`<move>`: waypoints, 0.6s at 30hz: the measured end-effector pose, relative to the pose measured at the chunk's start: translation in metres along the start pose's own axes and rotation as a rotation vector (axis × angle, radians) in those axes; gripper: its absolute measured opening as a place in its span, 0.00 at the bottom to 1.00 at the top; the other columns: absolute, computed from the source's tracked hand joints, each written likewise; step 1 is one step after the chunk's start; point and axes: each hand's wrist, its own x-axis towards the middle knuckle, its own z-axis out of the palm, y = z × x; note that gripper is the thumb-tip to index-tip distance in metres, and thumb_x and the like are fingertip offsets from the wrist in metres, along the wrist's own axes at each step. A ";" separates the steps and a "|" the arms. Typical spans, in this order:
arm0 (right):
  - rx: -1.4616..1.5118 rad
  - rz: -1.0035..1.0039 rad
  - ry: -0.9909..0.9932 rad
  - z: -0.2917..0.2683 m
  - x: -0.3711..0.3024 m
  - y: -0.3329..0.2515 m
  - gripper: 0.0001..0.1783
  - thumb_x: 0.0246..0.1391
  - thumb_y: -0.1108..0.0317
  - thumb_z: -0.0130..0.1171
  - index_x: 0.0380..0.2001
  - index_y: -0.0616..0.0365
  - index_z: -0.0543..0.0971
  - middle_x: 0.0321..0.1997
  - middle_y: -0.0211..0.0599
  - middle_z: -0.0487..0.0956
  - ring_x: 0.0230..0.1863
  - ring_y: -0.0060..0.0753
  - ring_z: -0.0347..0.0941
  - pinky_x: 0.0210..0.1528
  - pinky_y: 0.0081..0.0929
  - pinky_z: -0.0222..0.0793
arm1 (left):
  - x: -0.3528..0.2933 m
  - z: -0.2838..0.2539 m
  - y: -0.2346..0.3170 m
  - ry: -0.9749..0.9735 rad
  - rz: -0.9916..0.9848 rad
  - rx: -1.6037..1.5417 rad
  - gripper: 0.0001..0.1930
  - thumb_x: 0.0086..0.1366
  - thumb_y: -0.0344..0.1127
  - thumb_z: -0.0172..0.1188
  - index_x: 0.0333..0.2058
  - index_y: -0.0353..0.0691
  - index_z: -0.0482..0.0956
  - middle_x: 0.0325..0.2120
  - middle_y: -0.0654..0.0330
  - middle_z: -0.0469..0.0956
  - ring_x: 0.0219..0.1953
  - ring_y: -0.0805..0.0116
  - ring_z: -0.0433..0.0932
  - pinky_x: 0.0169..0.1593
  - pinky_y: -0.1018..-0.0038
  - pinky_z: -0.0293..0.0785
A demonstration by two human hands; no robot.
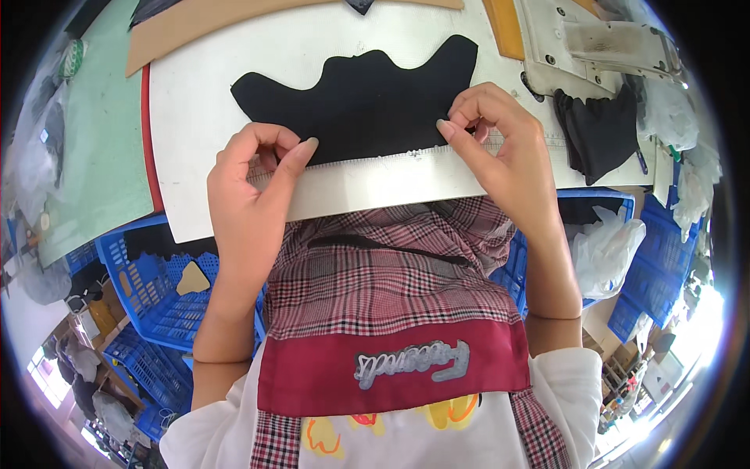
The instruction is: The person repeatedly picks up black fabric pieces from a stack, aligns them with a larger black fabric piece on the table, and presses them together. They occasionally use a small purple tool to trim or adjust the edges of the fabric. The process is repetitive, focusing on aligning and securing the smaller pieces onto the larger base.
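Observation:
A black cut fabric piece (359, 105) with a wavy far edge lies flat on the white table (195, 125). Its straight near edge runs along a ruler scale (379, 159) marked on the tabletop. At the piece's near left corner, my left hand (258, 168) pinches the cloth between thumb and fingers. My right hand (500, 141) pinches the near right corner in the same way. The fingertips beneath are partly hidden by the thumbs and cloth.
Folded black fabric pieces (598, 133) lie at the table's right, by a metal machine part (617, 43). A blue crate (160, 289) stands at lower left, and a plastic bag (609, 250) hangs at right. A tan strip (258, 23) crosses the far side.

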 end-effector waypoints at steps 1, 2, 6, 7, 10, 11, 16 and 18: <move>0.008 0.006 0.009 0.002 -0.001 0.001 0.08 0.47 0.72 0.64 0.24 0.64 0.76 0.27 0.36 0.74 0.25 0.32 0.68 0.29 0.25 0.64 | 0.000 0.001 -0.003 -0.007 -0.009 0.030 0.06 0.58 0.29 0.65 0.29 0.36 0.76 0.23 0.69 0.71 0.28 0.80 0.66 0.35 0.83 0.62; 0.012 0.012 0.022 0.003 -0.002 0.001 0.08 0.47 0.72 0.64 0.23 0.64 0.76 0.28 0.36 0.74 0.25 0.32 0.68 0.29 0.26 0.64 | 0.000 0.002 -0.006 -0.015 -0.014 0.058 0.06 0.60 0.28 0.64 0.30 0.36 0.75 0.22 0.70 0.70 0.29 0.82 0.66 0.36 0.85 0.62; -0.043 -0.003 0.057 0.009 -0.003 0.001 0.08 0.46 0.72 0.65 0.23 0.64 0.76 0.28 0.37 0.73 0.26 0.33 0.69 0.29 0.27 0.64 | 0.001 0.003 -0.010 -0.001 0.018 0.048 0.07 0.58 0.28 0.65 0.32 0.36 0.76 0.23 0.68 0.72 0.27 0.80 0.65 0.35 0.83 0.62; -0.056 0.005 0.051 0.009 -0.004 0.000 0.08 0.46 0.72 0.65 0.23 0.64 0.76 0.28 0.37 0.73 0.26 0.33 0.69 0.29 0.27 0.64 | 0.002 0.005 -0.012 0.015 0.027 -0.001 0.07 0.57 0.29 0.66 0.32 0.35 0.77 0.22 0.67 0.72 0.26 0.79 0.65 0.34 0.82 0.62; -0.080 0.021 0.037 0.008 -0.002 -0.001 0.08 0.46 0.72 0.65 0.23 0.65 0.76 0.27 0.37 0.73 0.26 0.34 0.69 0.29 0.27 0.64 | 0.004 0.004 -0.012 -0.014 0.026 -0.014 0.08 0.58 0.28 0.65 0.35 0.35 0.76 0.24 0.67 0.71 0.28 0.80 0.65 0.34 0.83 0.61; -0.078 0.023 0.034 0.008 -0.002 0.000 0.08 0.46 0.72 0.65 0.23 0.65 0.76 0.27 0.37 0.73 0.25 0.34 0.69 0.29 0.27 0.64 | 0.004 0.003 -0.011 -0.037 0.021 0.003 0.09 0.59 0.27 0.65 0.36 0.35 0.75 0.26 0.68 0.71 0.29 0.82 0.66 0.35 0.85 0.61; -0.096 0.039 0.021 0.006 0.000 -0.003 0.09 0.46 0.71 0.65 0.22 0.65 0.76 0.27 0.38 0.73 0.27 0.35 0.70 0.30 0.28 0.65 | 0.003 0.006 -0.010 -0.021 0.020 0.040 0.09 0.58 0.27 0.65 0.37 0.35 0.76 0.25 0.68 0.70 0.29 0.82 0.66 0.35 0.84 0.61; -0.096 0.041 0.026 0.007 0.000 -0.003 0.09 0.46 0.71 0.65 0.22 0.65 0.76 0.27 0.39 0.73 0.27 0.36 0.71 0.31 0.29 0.66 | 0.003 0.007 -0.009 -0.013 0.014 0.050 0.09 0.58 0.27 0.65 0.37 0.35 0.76 0.25 0.68 0.70 0.29 0.82 0.65 0.35 0.84 0.61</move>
